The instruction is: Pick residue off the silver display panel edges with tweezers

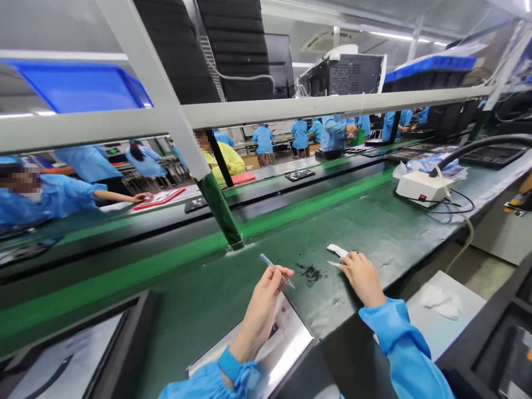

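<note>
My left hand [262,307] is closed around a slim pen-like stick [268,261] with a bluish upper end and a thin point. Under that wrist lies a flat, shiny silver panel [291,343] at the bench's near edge. My right hand [362,277] rests low over the green bench mat, its fingers together on a small pale pointed tool [333,264], mostly hidden by the fingers. Just beyond those fingertips is a folded white wipe [337,250]. A little pile of black scraps [311,274] lies between the two hands.
A black foam-edged tray [139,327] stands at left. A white box with a black hose [424,187] sits farther right. Behind the mat runs a conveyor [266,194], with a green post [222,213] before it. Co-workers in blue [50,194] work across the line.
</note>
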`<state>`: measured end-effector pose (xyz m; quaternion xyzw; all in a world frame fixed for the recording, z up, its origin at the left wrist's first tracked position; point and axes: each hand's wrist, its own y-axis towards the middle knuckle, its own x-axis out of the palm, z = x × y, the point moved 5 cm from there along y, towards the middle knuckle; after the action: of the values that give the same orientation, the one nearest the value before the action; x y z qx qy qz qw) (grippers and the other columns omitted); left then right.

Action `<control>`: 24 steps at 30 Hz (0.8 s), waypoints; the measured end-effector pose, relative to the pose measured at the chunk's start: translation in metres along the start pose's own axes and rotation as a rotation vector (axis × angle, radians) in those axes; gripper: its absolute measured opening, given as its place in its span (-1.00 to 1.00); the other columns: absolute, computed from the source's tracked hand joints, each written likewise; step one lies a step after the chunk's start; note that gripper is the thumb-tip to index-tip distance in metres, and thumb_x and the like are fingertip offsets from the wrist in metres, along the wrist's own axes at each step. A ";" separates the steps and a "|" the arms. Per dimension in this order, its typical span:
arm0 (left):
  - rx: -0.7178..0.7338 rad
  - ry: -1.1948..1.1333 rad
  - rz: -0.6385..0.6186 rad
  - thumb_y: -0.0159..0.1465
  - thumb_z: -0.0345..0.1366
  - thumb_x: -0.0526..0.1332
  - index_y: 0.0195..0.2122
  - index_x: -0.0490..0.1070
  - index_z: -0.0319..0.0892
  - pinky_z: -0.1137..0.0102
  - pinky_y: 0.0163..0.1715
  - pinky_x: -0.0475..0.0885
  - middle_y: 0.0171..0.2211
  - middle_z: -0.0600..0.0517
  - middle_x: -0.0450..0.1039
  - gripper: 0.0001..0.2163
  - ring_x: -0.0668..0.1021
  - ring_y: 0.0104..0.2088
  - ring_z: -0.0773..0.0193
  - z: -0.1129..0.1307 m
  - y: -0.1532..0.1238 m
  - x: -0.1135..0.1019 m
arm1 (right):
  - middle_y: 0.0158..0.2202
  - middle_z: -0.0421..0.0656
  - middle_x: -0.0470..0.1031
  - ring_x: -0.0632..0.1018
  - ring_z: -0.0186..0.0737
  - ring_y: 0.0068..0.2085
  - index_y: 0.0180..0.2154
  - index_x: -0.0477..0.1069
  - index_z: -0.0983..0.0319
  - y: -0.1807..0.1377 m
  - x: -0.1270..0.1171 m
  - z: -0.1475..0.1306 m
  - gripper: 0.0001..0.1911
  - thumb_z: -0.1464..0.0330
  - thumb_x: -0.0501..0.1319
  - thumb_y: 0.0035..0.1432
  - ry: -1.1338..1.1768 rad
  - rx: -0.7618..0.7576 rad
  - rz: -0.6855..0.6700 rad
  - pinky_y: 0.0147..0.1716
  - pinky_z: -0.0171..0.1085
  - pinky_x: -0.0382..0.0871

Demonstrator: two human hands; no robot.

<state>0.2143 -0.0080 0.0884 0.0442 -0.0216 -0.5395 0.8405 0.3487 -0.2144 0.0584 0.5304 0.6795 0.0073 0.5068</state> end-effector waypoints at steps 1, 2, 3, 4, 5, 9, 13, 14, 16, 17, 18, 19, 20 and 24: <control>-0.009 -0.015 0.046 0.16 0.23 0.24 -0.28 0.47 -0.17 0.38 -0.24 0.38 -0.27 -0.03 0.46 -0.50 0.47 -0.29 0.24 -0.003 0.004 -0.002 | -0.36 -0.05 0.47 0.46 -0.06 -0.28 -0.36 0.45 0.16 0.001 0.007 0.006 -0.68 0.31 0.00 0.39 -0.030 -0.006 0.016 -0.33 -0.17 0.33; -0.017 -0.024 0.080 0.11 0.20 0.31 -0.29 0.49 -0.19 0.39 -0.25 0.38 -0.25 -0.04 0.47 -0.51 0.47 -0.29 0.24 -0.005 0.008 -0.004 | -0.40 -0.05 0.45 0.45 -0.06 -0.31 -0.41 0.44 0.16 0.001 0.014 0.008 -0.65 0.32 -0.01 0.39 -0.052 -0.020 0.025 -0.35 -0.17 0.32; -0.023 -0.031 0.106 0.07 0.17 0.36 -0.29 0.51 -0.20 0.39 -0.27 0.39 -0.25 -0.05 0.49 -0.52 0.48 -0.31 0.25 -0.007 0.011 -0.005 | -0.42 -0.05 0.43 0.44 -0.07 -0.34 -0.45 0.42 0.15 0.000 0.019 0.009 -0.62 0.34 -0.02 0.39 -0.068 -0.038 0.030 -0.37 -0.17 0.31; -0.026 -0.037 0.124 0.04 0.13 0.39 -0.28 0.52 -0.21 0.38 -0.27 0.39 -0.27 -0.04 0.50 -0.53 0.48 -0.32 0.25 -0.009 0.013 -0.006 | -0.45 -0.06 0.42 0.43 -0.08 -0.37 -0.49 0.40 0.15 0.000 0.022 0.008 -0.59 0.35 -0.03 0.39 -0.079 -0.058 0.034 -0.39 -0.18 0.31; -0.026 -0.041 0.136 0.03 0.10 0.41 -0.28 0.53 -0.21 0.37 -0.27 0.40 -0.29 -0.04 0.51 -0.54 0.49 -0.33 0.25 -0.009 0.015 -0.006 | -0.47 -0.07 0.41 0.43 -0.09 -0.39 -0.51 0.38 0.14 0.000 0.024 0.006 -0.57 0.36 -0.05 0.39 -0.086 -0.078 0.038 -0.41 -0.19 0.30; 0.003 -0.040 0.140 0.03 0.00 0.43 -0.32 0.56 -0.22 0.34 -0.22 0.42 -0.34 -0.04 0.56 -0.62 0.52 -0.33 0.21 -0.006 0.018 -0.003 | -0.43 -0.11 0.45 0.47 -0.16 -0.44 -0.43 0.39 0.15 0.000 0.016 -0.011 -0.57 0.36 -0.12 0.42 -0.082 -0.131 0.070 -0.49 -0.25 0.28; 0.048 -0.014 0.099 0.07 -0.02 0.41 -0.37 0.60 -0.20 0.34 -0.21 0.44 -0.34 -0.06 0.59 -0.68 0.54 -0.32 0.17 -0.001 0.017 0.002 | -0.39 -0.19 0.49 0.53 -0.29 -0.43 -0.23 0.43 0.16 -0.007 0.007 -0.045 -0.61 0.35 -0.14 0.47 -0.032 -0.206 0.064 -0.45 -0.34 0.32; 0.060 -0.007 0.089 0.07 -0.03 0.41 -0.38 0.61 -0.19 0.34 -0.20 0.44 -0.34 -0.06 0.60 -0.70 0.54 -0.31 0.17 0.001 0.017 0.003 | -0.38 -0.20 0.50 0.55 -0.28 -0.38 -0.19 0.44 0.15 -0.010 0.006 -0.055 -0.64 0.32 -0.12 0.47 -0.021 -0.240 0.050 -0.42 -0.35 0.32; 0.083 0.006 0.073 0.08 -0.04 0.41 -0.38 0.62 -0.18 0.33 -0.19 0.45 -0.35 -0.06 0.60 -0.72 0.55 -0.31 0.15 0.003 0.016 0.005 | -0.41 -0.19 0.50 0.54 -0.27 -0.38 -0.19 0.46 0.15 -0.014 0.005 -0.071 -0.63 0.30 -0.10 0.48 -0.014 -0.284 0.039 -0.42 -0.35 0.30; 0.093 0.011 0.067 0.08 -0.05 0.41 -0.39 0.62 -0.17 0.33 -0.19 0.45 -0.35 -0.05 0.60 -0.73 0.56 -0.30 0.14 0.004 0.015 0.005 | -0.41 -0.18 0.51 0.52 -0.25 -0.38 -0.20 0.47 0.15 -0.014 0.005 -0.075 -0.63 0.31 -0.09 0.48 -0.013 -0.293 0.039 -0.41 -0.34 0.30; 0.102 0.016 0.062 0.08 -0.05 0.41 -0.39 0.62 -0.17 0.33 -0.19 0.46 -0.36 -0.05 0.60 -0.73 0.56 -0.30 0.14 0.005 0.015 0.006 | -0.41 -0.17 0.52 0.51 -0.24 -0.38 -0.22 0.48 0.16 -0.015 0.004 -0.079 -0.63 0.33 -0.09 0.48 -0.013 -0.296 0.042 -0.41 -0.33 0.30; 0.111 0.021 0.057 0.09 -0.05 0.40 -0.40 0.62 -0.16 0.32 -0.19 0.47 -0.36 -0.05 0.60 -0.74 0.57 -0.30 0.13 0.006 0.014 0.007 | -0.40 -0.16 0.53 0.49 -0.23 -0.37 -0.23 0.48 0.17 -0.014 0.004 -0.080 -0.63 0.35 -0.09 0.48 -0.012 -0.296 0.045 -0.39 -0.32 0.29; 0.119 0.025 0.053 0.10 -0.06 0.40 -0.40 0.62 -0.16 0.32 -0.19 0.47 -0.36 -0.05 0.60 -0.75 0.58 -0.30 0.13 0.007 0.014 0.008 | -0.38 -0.15 0.54 0.48 -0.22 -0.37 -0.23 0.48 0.17 -0.014 0.003 -0.081 -0.63 0.36 -0.08 0.48 -0.011 -0.299 0.048 -0.38 -0.31 0.29; 0.152 0.039 0.047 0.13 -0.08 0.38 -0.41 0.62 -0.16 0.32 -0.20 0.49 -0.36 -0.05 0.61 -0.77 0.59 -0.30 0.13 0.010 0.013 0.009 | -0.38 -0.14 0.53 0.46 -0.21 -0.37 -0.27 0.49 0.18 -0.011 0.002 -0.085 -0.62 0.38 -0.07 0.47 -0.022 -0.325 0.047 -0.37 -0.28 0.28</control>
<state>0.2291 -0.0116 0.0998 0.1180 -0.0471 -0.5155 0.8474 0.2816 -0.1729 0.0922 0.4571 0.6511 0.1233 0.5932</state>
